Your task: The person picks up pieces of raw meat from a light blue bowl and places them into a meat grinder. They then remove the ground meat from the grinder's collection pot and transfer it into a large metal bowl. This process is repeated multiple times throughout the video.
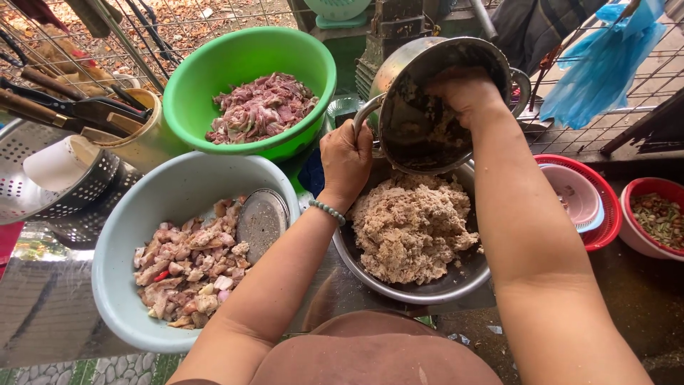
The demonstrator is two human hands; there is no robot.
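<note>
Outdoor stall, wire mesh behind, bowls crowding a metal counter. Left hand [347,158] fists the handle of a tipped steel pot [434,107]. Right hand [464,91] reaches inside, fingers curled against the wall. Directly below both: steel bowl [442,289] of minced meat [410,228]. Left of the left hand: pale bowl [135,221], green bowl [206,85].

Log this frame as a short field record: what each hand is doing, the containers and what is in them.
left hand: grips the handle of a tilted metal pot
right hand: inside the pot, on the minced residue there
below pot: steel bowl heaped with pale minced meat
green bowl: raw reddish meat pieces
pale blue bowl: chopped mixed meat and a small metal plate
far left: metal colander
far right: red basket
</note>
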